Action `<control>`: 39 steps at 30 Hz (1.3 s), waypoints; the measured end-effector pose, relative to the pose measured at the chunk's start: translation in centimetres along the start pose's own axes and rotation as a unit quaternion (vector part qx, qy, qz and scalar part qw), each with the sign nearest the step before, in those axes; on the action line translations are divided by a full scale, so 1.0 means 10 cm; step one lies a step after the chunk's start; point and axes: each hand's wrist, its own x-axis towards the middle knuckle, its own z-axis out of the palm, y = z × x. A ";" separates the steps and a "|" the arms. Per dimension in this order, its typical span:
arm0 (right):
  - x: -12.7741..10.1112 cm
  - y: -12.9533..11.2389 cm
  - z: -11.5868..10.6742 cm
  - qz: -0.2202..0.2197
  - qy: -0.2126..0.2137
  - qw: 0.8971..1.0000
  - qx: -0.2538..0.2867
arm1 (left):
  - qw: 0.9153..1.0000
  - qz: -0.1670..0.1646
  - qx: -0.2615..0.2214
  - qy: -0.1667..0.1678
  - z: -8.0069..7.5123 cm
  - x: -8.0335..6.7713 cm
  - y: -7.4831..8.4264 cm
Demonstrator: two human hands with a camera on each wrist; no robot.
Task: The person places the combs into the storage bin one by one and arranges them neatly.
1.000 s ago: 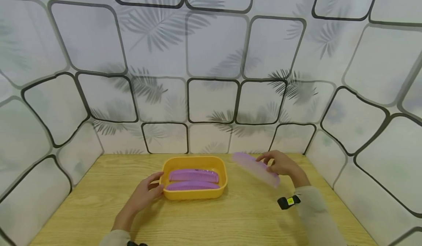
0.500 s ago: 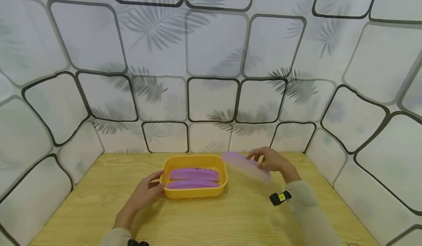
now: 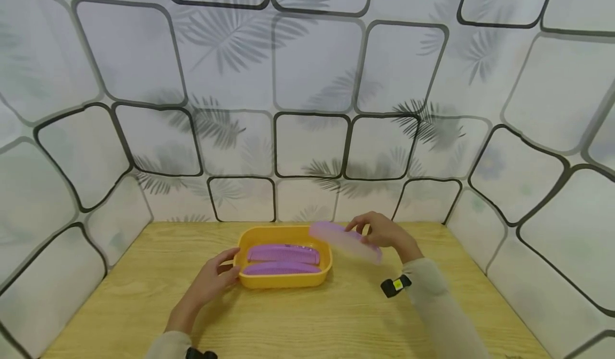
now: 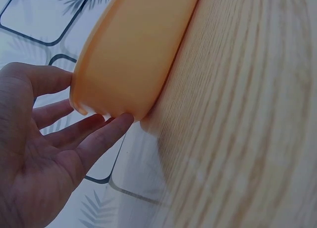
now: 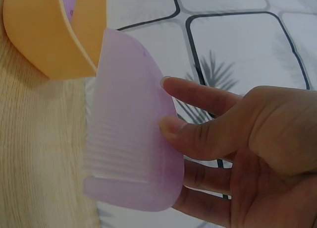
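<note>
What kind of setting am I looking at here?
Probably a staged tabletop booth, not a lived-in room: a light wooden table boxed in by leaf-patterned white backdrop panels, with only a yellow plastic tray of purple combs on it.

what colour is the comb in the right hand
The comb held by the right hand is pale translucent lilac; the right wrist view shows it best.

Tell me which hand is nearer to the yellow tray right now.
Left. The left hand touches the yellow tray at its left end, fingers against the rim. The right hand is off to the tray's right, holding a purple comb whose tip reaches the rim.
</note>
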 end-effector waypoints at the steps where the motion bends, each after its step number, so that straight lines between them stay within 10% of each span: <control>1: 0.02 -0.01 0.01 0.001 -0.003 1.000 -0.001 | 1.000 -0.001 -0.001 0.000 0.00 0.00 0.00; 39: 0.78 -0.63 0.38 -0.086 -0.053 0.994 -0.031 | 1.000 0.019 -0.002 -0.008 -0.02 0.02 -0.05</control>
